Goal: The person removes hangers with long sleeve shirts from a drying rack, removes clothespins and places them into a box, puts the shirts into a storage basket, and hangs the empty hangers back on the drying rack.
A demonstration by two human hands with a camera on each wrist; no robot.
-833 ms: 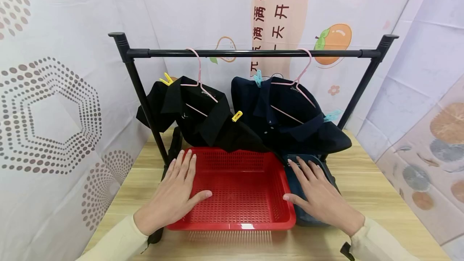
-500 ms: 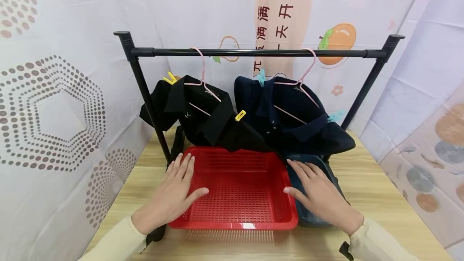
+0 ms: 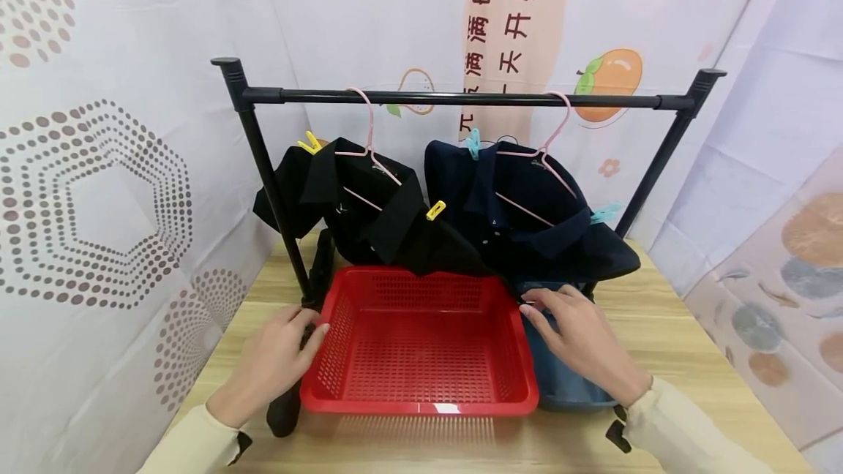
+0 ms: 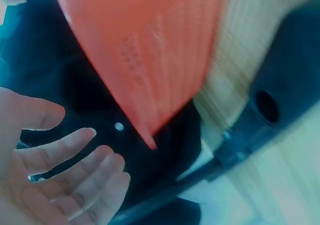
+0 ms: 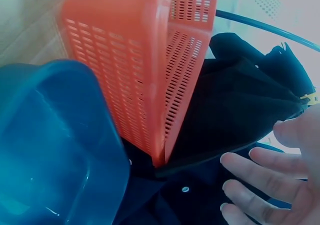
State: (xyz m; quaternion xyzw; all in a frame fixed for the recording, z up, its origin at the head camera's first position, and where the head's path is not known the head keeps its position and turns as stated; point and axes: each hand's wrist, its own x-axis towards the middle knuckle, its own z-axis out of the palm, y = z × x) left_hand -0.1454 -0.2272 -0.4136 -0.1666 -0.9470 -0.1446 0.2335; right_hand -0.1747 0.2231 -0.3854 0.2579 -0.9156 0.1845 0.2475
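A red plastic basket point(image 3: 421, 366) with perforated walls sits on the table between my two hands. My left hand point(image 3: 271, 358) is just off its left side, fingers loosely bent; in the left wrist view they are apart from the basket and hold nothing. Over the blue basin point(image 3: 568, 380), beside the basket's right rim, hovers my right hand point(image 3: 582, 339). Its fingers point(image 5: 265, 180) are spread and relaxed in the right wrist view, with nothing in them. Behind the basket hang a black collared shirt point(image 3: 358, 222) and a navy collared shirt point(image 3: 527, 236), their lower parts reaching the basket's back rim.
Both shirts hang on pink hangers from a black rack bar point(image 3: 454, 98). Yellow clips point(image 3: 435, 211) sit on the black shirt, light blue clips point(image 3: 473, 143) on the navy one. The rack's black foot point(image 3: 285, 413) lies left of the basket. Printed curtains point(image 3: 105, 240) enclose the table point(image 3: 369, 452).
My left hand has drawn back leftward, away from over the basket's left rim, its fingers bending. The right hand's fingers have curled a little above the basin. Basket and shirts stay put.
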